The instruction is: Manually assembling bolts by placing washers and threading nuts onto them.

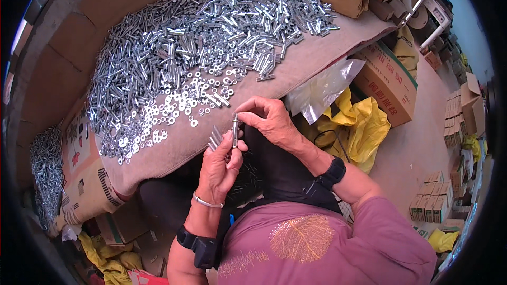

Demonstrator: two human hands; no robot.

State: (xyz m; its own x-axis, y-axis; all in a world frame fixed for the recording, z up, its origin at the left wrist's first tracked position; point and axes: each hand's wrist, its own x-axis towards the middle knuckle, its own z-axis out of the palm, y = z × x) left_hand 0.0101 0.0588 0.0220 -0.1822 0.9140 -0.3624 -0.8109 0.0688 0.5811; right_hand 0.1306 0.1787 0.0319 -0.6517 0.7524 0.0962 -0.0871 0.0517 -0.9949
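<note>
Ahead-left of the fingers, washers (pixel 171 106) lie on the cloth-covered surface (pixel 154 154). The left hand (pixel 218 168) clamps several metal rods (pixel 216 136) and a near-upright bolt (pixel 235 133) with its fingers. The right hand (pixel 275 123) pinches the bolt's upper end between thumb and forefinger; yellow sheeting (pixel 368 126) lies right of these fingers.

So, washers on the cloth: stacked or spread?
Spread: the washers lie loose and scattered, some overlapping, with cloth showing between many of them.
</note>
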